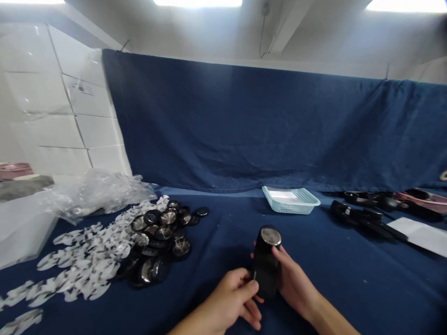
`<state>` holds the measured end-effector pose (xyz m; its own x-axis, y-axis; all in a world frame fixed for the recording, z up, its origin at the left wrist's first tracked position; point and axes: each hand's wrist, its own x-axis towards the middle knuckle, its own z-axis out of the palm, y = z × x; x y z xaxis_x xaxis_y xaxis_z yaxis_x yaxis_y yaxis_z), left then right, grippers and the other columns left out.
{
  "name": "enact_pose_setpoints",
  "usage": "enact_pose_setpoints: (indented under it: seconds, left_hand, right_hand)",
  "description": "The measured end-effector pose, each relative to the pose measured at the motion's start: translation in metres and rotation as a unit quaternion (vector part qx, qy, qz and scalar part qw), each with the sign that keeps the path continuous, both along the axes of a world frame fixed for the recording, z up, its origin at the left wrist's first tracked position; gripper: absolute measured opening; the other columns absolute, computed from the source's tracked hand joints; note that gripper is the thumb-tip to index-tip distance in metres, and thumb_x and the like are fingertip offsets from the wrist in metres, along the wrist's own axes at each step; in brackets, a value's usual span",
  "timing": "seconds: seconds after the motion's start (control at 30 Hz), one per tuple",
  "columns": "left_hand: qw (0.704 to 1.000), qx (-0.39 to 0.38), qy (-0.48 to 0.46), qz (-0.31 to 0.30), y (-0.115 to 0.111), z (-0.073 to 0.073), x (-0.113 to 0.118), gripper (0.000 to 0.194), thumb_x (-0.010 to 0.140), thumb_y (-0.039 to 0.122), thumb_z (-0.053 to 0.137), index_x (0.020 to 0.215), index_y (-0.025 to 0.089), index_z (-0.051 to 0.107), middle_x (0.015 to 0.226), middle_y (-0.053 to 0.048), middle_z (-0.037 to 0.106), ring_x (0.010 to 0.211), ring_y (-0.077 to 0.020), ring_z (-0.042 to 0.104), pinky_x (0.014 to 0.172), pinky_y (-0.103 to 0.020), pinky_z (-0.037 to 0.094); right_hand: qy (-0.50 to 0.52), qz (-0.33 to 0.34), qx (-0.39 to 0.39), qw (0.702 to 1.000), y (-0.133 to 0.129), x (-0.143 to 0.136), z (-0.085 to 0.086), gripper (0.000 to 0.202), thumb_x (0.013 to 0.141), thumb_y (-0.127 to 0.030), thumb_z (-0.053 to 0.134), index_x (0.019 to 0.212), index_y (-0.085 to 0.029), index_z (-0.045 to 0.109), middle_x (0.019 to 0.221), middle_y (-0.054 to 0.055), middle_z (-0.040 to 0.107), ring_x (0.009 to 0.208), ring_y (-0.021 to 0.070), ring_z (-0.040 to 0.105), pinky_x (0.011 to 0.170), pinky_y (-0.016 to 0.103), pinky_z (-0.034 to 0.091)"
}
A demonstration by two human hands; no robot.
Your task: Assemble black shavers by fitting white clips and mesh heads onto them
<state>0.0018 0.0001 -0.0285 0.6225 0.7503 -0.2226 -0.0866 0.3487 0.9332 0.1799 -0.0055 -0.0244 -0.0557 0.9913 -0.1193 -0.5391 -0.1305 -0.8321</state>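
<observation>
A black electric shaver (266, 274) with a round, perforated metal head stands tilted in front of me, head up. My right hand (296, 281) is closed around its right side, fingers reaching behind the body. Against its lower left side is my left hand (239, 295), with the thumb and index finger pressed to the casing and the lower fingers loosely curled. To the left lies a pile of round black shaver heads (162, 232) with metal faces. Beside them spreads a heap of small white and grey pieces (94, 260), whose kind I cannot make out.
A light-blue plastic basket (293, 207) holding something white stands at the back. Black items (366, 221), a white sheet (421, 235) and a pink basket (424, 200) lie right. Clear plastic bags (101, 193) and stacked white boxes (98, 130) are left; a blue curtain (244, 121) hangs behind.
</observation>
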Motion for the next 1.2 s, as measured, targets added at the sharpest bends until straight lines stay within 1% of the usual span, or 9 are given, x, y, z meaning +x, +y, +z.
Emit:
enact_pose_setpoints:
  seconds: [0.13,0.27,0.4,0.57,0.77,0.87,1.0,1.1,1.2]
  left_hand:
    - [0.999,0.022,0.024,-0.01,-0.002,0.005,0.0,0.036,0.078,0.046,0.065,0.091,0.015,0.054,0.081,-0.002,0.063,0.05,-0.0088,0.058,0.051,-0.026,0.052]
    - [0.996,0.034,0.066,-0.046,-0.002,0.005,-0.002,0.036,0.073,0.044,0.069,0.088,0.015,0.054,0.08,-0.004,0.067,0.048,-0.0082,0.058,0.044,-0.02,0.044]
    - [0.991,0.048,0.109,-0.057,0.004,0.001,-0.002,0.032,0.071,0.04,0.071,0.087,0.014,0.059,0.074,-0.003,0.067,0.046,-0.0067,0.054,0.038,-0.015,0.03]
    - [0.988,0.068,0.125,-0.066,0.011,0.0,0.0,0.033,0.066,0.037,0.077,0.082,0.011,0.066,0.069,-0.005,0.068,0.052,-0.0081,0.055,0.044,-0.016,0.036]
    - [0.985,0.042,0.165,0.018,0.013,-0.004,-0.003,0.043,0.078,0.044,0.066,0.107,0.015,0.055,0.077,-0.002,0.061,0.036,-0.0081,0.054,0.029,-0.017,0.029]
    - [0.987,0.025,0.156,0.035,0.01,0.001,-0.004,0.042,0.08,0.048,0.063,0.103,0.015,0.054,0.082,-0.005,0.064,0.036,-0.0095,0.057,0.027,-0.016,0.032]
    - [0.991,0.005,0.124,0.053,0.006,0.014,-0.005,0.04,0.084,0.055,0.054,0.089,0.016,0.056,0.068,-0.003,0.064,0.041,-0.0125,0.059,0.03,-0.016,0.039]
    - [0.995,-0.01,0.081,0.057,0.006,0.021,-0.007,0.041,0.083,0.056,0.057,0.093,0.017,0.056,0.076,-0.005,0.066,0.06,-0.0187,0.068,0.038,-0.021,0.049]
    - [0.998,-0.036,0.032,0.037,0.007,0.023,-0.009,0.041,0.083,0.053,0.059,0.099,0.016,0.057,0.081,-0.005,0.066,0.067,-0.0195,0.069,0.045,-0.024,0.054]
  right_hand:
    - [-0.128,-0.118,0.109,0.979,0.0,0.0,0.001,0.065,0.072,-0.04,0.077,0.131,-0.033,0.049,0.132,0.002,0.061,0.122,0.0261,0.054,0.101,0.04,0.043]
    - [-0.203,-0.154,0.176,0.951,0.008,-0.002,-0.006,0.063,0.071,-0.044,0.076,0.127,-0.028,0.052,0.131,0.006,0.061,0.126,0.0269,0.051,0.109,0.042,0.035]
    - [-0.221,-0.157,0.179,0.946,0.013,-0.003,-0.014,0.057,0.071,-0.048,0.074,0.121,-0.027,0.056,0.125,0.007,0.064,0.121,0.0282,0.055,0.107,0.043,0.037]
    - [-0.251,-0.169,0.168,0.938,0.016,0.002,-0.018,0.049,0.07,-0.046,0.076,0.111,-0.024,0.062,0.114,0.007,0.068,0.111,0.0301,0.059,0.101,0.044,0.041]
    - [-0.269,-0.173,0.161,0.934,0.012,0.001,-0.016,0.043,0.066,-0.036,0.081,0.102,-0.023,0.064,0.1,0.006,0.07,0.095,0.0283,0.063,0.089,0.04,0.047]
    - [-0.261,-0.185,0.16,0.934,0.008,-0.002,-0.014,0.045,0.063,-0.035,0.083,0.102,-0.023,0.063,0.1,0.005,0.069,0.096,0.0278,0.062,0.089,0.039,0.047]
    - [-0.237,-0.187,0.15,0.942,0.004,-0.005,-0.009,0.044,0.064,-0.035,0.083,0.102,-0.023,0.063,0.1,0.006,0.069,0.096,0.0279,0.063,0.088,0.038,0.048]
    - [-0.219,-0.192,0.141,0.946,-0.001,-0.006,-0.006,0.043,0.068,-0.036,0.08,0.105,-0.024,0.061,0.102,0.005,0.068,0.098,0.0266,0.062,0.088,0.037,0.048]
    - [-0.205,-0.204,0.139,0.947,-0.005,-0.009,-0.004,0.042,0.071,-0.038,0.078,0.107,-0.026,0.059,0.106,0.003,0.066,0.102,0.0249,0.061,0.091,0.034,0.047]
